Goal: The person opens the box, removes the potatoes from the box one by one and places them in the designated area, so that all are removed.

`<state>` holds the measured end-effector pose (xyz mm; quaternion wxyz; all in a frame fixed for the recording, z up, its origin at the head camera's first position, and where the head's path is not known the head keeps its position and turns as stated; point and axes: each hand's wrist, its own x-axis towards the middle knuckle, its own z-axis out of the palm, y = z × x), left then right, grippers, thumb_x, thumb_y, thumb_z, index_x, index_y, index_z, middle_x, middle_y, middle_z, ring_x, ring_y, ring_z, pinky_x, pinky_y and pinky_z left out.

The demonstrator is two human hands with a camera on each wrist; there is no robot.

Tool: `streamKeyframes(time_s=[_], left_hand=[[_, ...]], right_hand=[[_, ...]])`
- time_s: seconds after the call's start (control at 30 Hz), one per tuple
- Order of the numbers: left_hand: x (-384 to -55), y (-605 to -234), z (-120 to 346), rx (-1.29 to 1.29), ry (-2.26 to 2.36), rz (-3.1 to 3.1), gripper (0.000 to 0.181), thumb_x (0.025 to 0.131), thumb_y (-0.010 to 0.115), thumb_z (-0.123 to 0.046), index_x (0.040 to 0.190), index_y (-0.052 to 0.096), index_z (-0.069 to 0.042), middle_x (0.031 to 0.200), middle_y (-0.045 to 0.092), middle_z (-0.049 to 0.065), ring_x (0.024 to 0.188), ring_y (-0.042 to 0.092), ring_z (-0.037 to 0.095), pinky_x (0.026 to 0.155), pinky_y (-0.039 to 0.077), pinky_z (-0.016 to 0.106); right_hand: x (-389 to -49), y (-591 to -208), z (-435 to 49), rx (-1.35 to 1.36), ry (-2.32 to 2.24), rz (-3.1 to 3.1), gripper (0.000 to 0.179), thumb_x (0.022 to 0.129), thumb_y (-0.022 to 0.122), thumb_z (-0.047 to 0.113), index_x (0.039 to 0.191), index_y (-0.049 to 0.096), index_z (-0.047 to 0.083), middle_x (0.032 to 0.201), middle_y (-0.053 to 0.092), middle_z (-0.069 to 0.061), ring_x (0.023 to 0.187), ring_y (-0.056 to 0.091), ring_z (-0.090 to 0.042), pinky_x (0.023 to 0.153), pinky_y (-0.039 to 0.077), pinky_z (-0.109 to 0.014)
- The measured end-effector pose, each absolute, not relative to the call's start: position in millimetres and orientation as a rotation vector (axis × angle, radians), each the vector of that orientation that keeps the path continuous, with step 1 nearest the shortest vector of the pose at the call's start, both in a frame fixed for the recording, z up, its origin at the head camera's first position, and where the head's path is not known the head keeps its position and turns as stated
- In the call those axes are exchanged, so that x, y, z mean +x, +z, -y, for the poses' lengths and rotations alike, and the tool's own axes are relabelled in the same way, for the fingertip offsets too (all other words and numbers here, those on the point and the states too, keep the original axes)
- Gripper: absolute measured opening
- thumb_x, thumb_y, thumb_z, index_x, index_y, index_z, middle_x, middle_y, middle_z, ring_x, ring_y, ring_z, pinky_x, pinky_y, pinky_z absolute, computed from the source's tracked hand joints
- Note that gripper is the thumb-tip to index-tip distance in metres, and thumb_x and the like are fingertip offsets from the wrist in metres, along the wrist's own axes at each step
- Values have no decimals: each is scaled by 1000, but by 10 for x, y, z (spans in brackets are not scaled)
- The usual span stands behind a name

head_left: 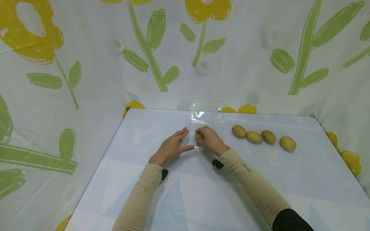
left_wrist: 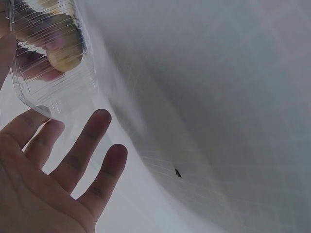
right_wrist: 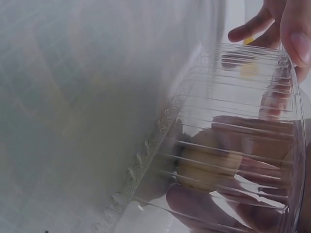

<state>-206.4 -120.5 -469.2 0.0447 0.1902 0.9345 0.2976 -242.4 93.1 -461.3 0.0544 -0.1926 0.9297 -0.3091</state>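
Observation:
A clear plastic clamshell box (head_left: 207, 110) stands near the back of the table with its lid raised. Over its base, my right hand (head_left: 212, 140) grips a potato (head_left: 198, 137) between fingers and thumb. Through the ribbed plastic wall (right_wrist: 228, 97), the right wrist view shows that potato (right_wrist: 199, 167) with fingers around it. My left hand (head_left: 170, 147) is at the box's left side, fingers extended and thumb toward the front edge. In the left wrist view, the left hand's (left_wrist: 53, 170) fingers are spread beside the box's rim; whether they press on it is unclear.
Several potatoes (head_left: 254, 137) lie in a loose row on the table (head_left: 179, 199) to the right of the box. A flower-printed curtain (head_left: 237, 64) hangs behind the table's back edge and along the sides.

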Motion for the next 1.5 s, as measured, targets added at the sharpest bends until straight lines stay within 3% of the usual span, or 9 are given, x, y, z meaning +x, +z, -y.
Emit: streamKeyframes(time_s=[0.9, 1.5], left_hand=[[-2088, -4677, 1199, 590, 885, -2867, 91, 85, 70, -65, 156, 40, -18, 164, 30, -9, 148, 34, 17, 116, 35, 44], [-2077, -4657, 1192, 600, 811, -2911, 88, 86, 69, -66, 156, 43, -18, 162, 35, -6, 146, 38, 20, 113, 40, 47]], right_hand=[[-2398, -4618, -937, -635, -957, -2845, 37, 89, 75, 7, 124, 69, -1, 110, 67, -14, 94, 60, -24, 87, 52, -39], [-2317, -4454, -1023, -716, -1075, -2908, 39, 88, 79, 6, 125, 69, 1, 124, 67, -14, 109, 62, -27, 96, 52, -40]])
